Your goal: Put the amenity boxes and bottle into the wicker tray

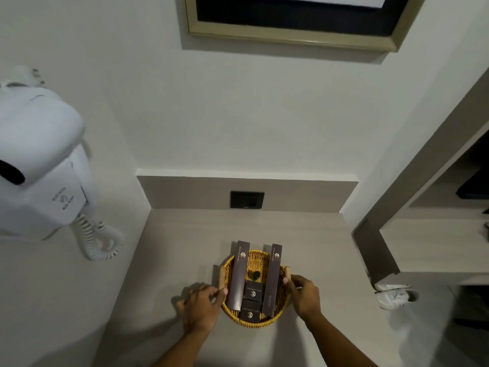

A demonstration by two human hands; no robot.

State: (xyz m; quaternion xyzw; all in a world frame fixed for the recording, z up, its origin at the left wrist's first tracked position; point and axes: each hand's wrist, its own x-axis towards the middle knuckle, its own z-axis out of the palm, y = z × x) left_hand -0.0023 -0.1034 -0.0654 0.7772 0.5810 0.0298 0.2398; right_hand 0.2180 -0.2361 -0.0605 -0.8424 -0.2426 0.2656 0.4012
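A round wicker tray (255, 322) sits on the beige counter near its front edge. Two long dark boxes lie in it, one on the left (238, 276) and one on the right (272, 280), their far ends sticking out over the rim. Between them lie two small dark square boxes (252, 291) (249, 311), and behind those stands a small dark bottle (255, 274). My left hand (201, 304) grips the tray's left wooden handle (221, 279). My right hand (303, 294) grips the right handle (287, 271).
A white wall-mounted hair dryer (39, 160) with a coiled cord hangs at the left. A black wall socket (247, 200) sits in the backsplash behind the tray. A framed mirror (291, 19) hangs above. A shelf unit (436, 202) stands at the right.
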